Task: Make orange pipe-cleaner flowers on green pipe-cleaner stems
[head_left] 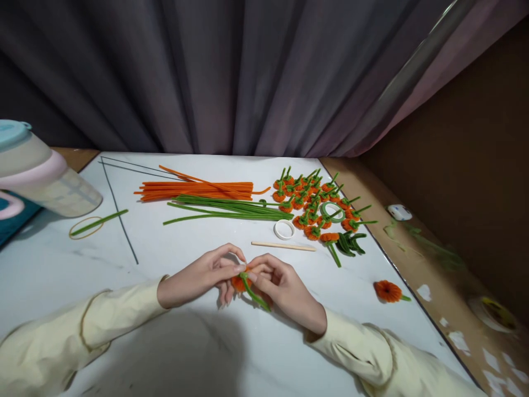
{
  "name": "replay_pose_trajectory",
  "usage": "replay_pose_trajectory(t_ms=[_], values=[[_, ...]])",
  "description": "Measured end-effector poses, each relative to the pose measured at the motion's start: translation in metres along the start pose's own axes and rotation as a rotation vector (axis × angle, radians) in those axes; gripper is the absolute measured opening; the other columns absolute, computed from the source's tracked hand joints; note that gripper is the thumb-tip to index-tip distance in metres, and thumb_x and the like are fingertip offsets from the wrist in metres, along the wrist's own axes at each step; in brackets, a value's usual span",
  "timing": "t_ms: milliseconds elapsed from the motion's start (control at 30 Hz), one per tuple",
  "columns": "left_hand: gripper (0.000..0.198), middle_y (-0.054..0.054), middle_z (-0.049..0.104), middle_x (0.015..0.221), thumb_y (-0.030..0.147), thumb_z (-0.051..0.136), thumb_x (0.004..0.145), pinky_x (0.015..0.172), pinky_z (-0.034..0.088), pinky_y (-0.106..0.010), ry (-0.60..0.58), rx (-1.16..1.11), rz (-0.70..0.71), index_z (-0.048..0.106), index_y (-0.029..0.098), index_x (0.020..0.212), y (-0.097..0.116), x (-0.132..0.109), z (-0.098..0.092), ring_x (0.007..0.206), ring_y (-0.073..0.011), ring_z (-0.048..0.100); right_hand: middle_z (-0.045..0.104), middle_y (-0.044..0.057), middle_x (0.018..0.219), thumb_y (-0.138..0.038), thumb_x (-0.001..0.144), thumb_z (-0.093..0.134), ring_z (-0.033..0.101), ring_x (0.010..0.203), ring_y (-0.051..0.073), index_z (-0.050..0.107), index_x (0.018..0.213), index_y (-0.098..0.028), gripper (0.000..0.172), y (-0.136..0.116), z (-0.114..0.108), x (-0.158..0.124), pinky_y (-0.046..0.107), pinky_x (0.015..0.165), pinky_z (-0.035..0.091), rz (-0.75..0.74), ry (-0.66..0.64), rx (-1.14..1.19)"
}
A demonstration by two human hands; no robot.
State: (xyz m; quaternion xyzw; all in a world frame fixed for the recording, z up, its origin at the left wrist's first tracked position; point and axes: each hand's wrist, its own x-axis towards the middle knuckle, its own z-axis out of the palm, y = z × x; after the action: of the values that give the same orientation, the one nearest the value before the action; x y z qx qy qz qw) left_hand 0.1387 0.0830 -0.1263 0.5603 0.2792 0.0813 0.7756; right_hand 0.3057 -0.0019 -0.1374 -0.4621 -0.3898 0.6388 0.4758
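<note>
Both hands meet over the near middle of the white table, pinching one small orange pumpkin [238,283] made of pipe cleaner. My left hand [209,275] grips it from the left, thumb on the top. From the right, my right hand [281,286] has its thumb and fingers at the green pipe-cleaner stem [256,297], which hangs down toward the right. Part of the pumpkin is hidden behind the fingers. Beyond the hands lie a wooden stick [284,246] and a white ring-shaped lid [284,229].
Orange pipe cleaners [198,191] and green pipe cleaners [231,208] lie behind. Several finished pumpkins [312,194] cluster at the back right, around a tape roll [332,212]. Another orange piece [387,291] sits near the right edge. A large cup [53,176] stands left.
</note>
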Motion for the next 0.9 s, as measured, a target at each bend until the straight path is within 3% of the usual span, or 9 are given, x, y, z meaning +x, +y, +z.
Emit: replay_pose_trajectory(t_ms=[167, 400, 633, 700, 833, 900], values=[[0.029, 0.003, 0.058, 0.049, 0.039, 0.056, 0.085, 0.048, 0.046, -0.024, 0.125, -0.014, 0.006, 0.054, 0.015, 0.1, -0.001, 0.0, 0.002, 0.043, -0.0129, 0.057, 0.051, -0.007, 0.061, -0.044, 0.074, 0.07, 0.043, 0.042, 0.006, 0.046, 0.091, -0.019, 0.039, 0.003, 0.001, -0.003, 0.018, 0.041, 0.033, -0.02, 0.043, -0.094], [0.034, 0.001, 0.06, 0.052, 0.042, 0.062, 0.078, 0.049, 0.046, -0.024, 0.23, 0.05, -0.011, 0.064, 0.011, 0.092, -0.005, 0.0, 0.006, 0.046, -0.0129, 0.057, 0.047, -0.006, 0.053, -0.035, 0.086, 0.053, 0.037, 0.047, 0.007, 0.049, 0.076, -0.017, 0.021, 0.001, 0.002, -0.01, 0.019, 0.047, 0.031, -0.16, 0.034, -0.476], [0.033, 0.0, 0.062, 0.057, 0.041, 0.066, 0.075, 0.049, 0.047, -0.024, 0.257, 0.034, 0.033, 0.065, 0.011, 0.087, -0.009, -0.001, 0.008, 0.046, -0.0118, 0.058, 0.055, -0.003, 0.055, -0.035, 0.092, 0.044, 0.043, 0.044, 0.008, 0.049, 0.078, -0.018, 0.022, 0.0, 0.007, -0.015, 0.018, 0.046, 0.036, -0.127, -0.056, -0.494], [0.033, 0.0, 0.062, 0.055, 0.041, 0.066, 0.075, 0.049, 0.047, -0.023, 0.252, 0.019, 0.033, 0.065, 0.011, 0.086, -0.007, -0.001, 0.008, 0.045, -0.0119, 0.058, 0.055, -0.003, 0.055, -0.031, 0.093, 0.044, 0.043, 0.044, 0.008, 0.051, 0.08, -0.017, 0.021, -0.005, 0.002, -0.013, 0.019, 0.046, 0.035, -0.211, -0.009, -0.578], [0.035, -0.001, 0.062, 0.048, 0.04, 0.063, 0.077, 0.046, 0.048, -0.023, 0.209, -0.015, 0.005, 0.065, 0.009, 0.093, -0.004, -0.002, 0.004, 0.043, -0.0135, 0.059, 0.061, 0.004, 0.074, -0.023, 0.092, 0.045, 0.053, 0.065, 0.014, 0.055, 0.08, -0.016, 0.017, -0.02, -0.022, -0.002, 0.025, 0.063, 0.042, -0.575, 0.282, -0.954], [0.036, -0.002, 0.063, 0.048, 0.04, 0.063, 0.078, 0.046, 0.048, -0.023, 0.193, -0.046, 0.0, 0.065, 0.009, 0.097, -0.005, -0.002, 0.002, 0.043, -0.0139, 0.059, 0.061, 0.007, 0.083, -0.019, 0.091, 0.045, 0.054, 0.08, 0.02, 0.056, 0.086, -0.016, 0.012, -0.028, -0.034, 0.006, 0.031, 0.072, 0.043, -0.663, 0.237, -1.124]])
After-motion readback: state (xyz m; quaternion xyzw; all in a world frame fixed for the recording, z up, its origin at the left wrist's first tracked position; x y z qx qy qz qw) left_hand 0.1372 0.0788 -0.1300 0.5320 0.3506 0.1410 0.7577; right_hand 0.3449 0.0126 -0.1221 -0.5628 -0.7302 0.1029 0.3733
